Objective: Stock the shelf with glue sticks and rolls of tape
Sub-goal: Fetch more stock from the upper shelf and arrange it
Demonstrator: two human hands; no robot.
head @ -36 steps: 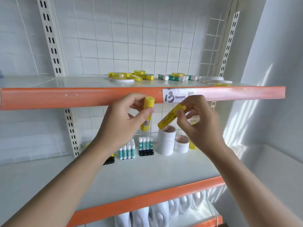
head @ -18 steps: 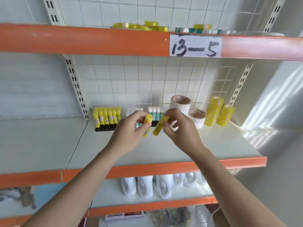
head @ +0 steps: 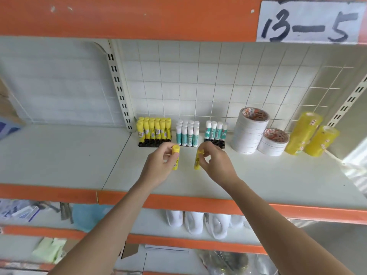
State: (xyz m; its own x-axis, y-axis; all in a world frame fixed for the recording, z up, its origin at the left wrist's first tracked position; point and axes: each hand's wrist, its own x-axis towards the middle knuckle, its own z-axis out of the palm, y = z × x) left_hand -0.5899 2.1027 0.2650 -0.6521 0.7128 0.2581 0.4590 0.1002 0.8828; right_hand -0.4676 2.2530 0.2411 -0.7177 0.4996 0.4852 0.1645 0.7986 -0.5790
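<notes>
Both hands up over the mid shelf (head: 258, 181), each w/ one yellow glue stick. Left hand (head: 158, 165) pinches its glue stick (head: 175, 157) between thumb and forefingers, roughly upright, cap up. Right hand (head: 215, 163) pinches the 2nd stick (head: 197, 160) near its top end w/ fingertips, body hanging down below the fingers. The sticks sit just beside each other, not touching, above bare shelf and in front of the stock.

Stock, at 12 o'clock from the hands: yellow sticks in a black tray (head: 154, 131), front tray slots at 11 o'clock from left hand look empty. White/teal sticks (head: 187, 134) dead ahead, another teal group (head: 216, 130) at 1 o'clock. White tape stacks (head: 251, 132) and yellow tape rolls (head: 311, 134) at 2–3 o'clock from right hand, well apart.

Handling, my guess: sticks are light, rigid plastic tubes, smooth so a bit slippery, not fragile. Best grip = mid-body pinch, cap up, so the base drops straight into a tray slot. Gripping by the cap alone risks it popping off. Narrow base → tips easily if set on bare shelf; neighbours in the row could domino if bumped.
</notes>
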